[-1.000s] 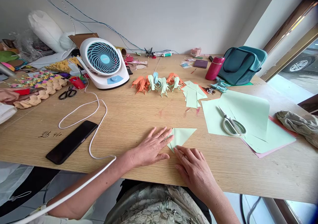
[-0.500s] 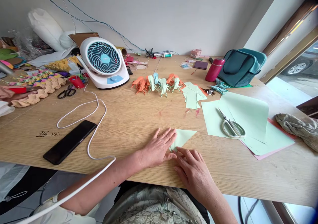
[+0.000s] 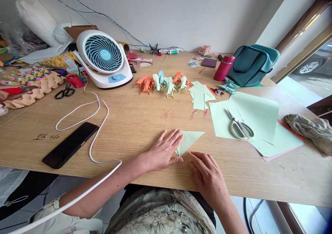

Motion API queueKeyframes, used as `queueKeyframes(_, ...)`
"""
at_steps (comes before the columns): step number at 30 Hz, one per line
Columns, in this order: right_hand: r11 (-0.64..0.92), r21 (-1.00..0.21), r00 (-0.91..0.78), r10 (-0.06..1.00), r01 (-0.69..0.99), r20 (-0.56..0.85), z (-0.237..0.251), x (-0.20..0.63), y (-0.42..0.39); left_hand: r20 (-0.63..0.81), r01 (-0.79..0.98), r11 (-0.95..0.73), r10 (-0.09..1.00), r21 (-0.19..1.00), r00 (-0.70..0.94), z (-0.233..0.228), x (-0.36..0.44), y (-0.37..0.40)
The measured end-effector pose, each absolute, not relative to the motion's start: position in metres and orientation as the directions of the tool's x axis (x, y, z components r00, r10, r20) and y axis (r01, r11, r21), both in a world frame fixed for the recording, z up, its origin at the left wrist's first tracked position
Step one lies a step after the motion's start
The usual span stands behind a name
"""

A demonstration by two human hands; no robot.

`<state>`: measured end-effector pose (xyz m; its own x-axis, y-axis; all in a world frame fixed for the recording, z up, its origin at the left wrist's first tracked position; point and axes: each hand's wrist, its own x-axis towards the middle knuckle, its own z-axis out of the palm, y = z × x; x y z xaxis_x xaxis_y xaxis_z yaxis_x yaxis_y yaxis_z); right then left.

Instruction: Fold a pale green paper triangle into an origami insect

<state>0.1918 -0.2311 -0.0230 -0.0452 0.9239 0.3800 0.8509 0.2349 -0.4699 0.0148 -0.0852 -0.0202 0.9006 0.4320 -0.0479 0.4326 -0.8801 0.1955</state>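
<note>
Our left hand [image 3: 163, 153] lay spread over the green paper [image 3: 190, 139]; our right hand [image 3: 207, 173], fingers loosely apart, was just beside it. Folding seemed begun but unfinished; finished-looking paper figures [image 3: 169, 85] stood beyond both hands.

Matt paper is seen in folded green sheet [image 3: 191, 139], lower centre; wood grain on tabletop [image 3: 135, 123]; glossy plastic noted on fan casing [image 3: 127, 71], upper left; matt cloth on teal bag [image 3: 249, 67], upper right.
</note>
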Motion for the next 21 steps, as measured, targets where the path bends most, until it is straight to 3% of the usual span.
queueKeyframes(7,0.211,-0.574,0.045,0.916,0.791,0.399,-0.017,0.211,-0.223,-0.047,0.432,-0.88,0.432,0.199,0.901,-0.022,0.016,-0.085)
queueKeyframes(13,0.077,-0.424,0.102,0.917,0.902,0.384,-0.005,0.244,-0.171,-0.041,0.421,-0.887,0.422,0.19,0.906,-0.02,0.015,-0.085)
queueKeyframes(15,0.028,-0.419,0.111,0.947,0.908,0.303,-0.004,0.252,-0.151,-0.033,0.412,-0.891,0.413,0.192,0.91,-0.018,0.014,-0.085)
queueKeyframes(21,-0.131,-0.516,0.079,0.989,0.847,-0.121,0.008,0.259,-0.109,-0.033,0.394,-0.893,0.396,0.217,0.918,-0.018,0.012,-0.084)
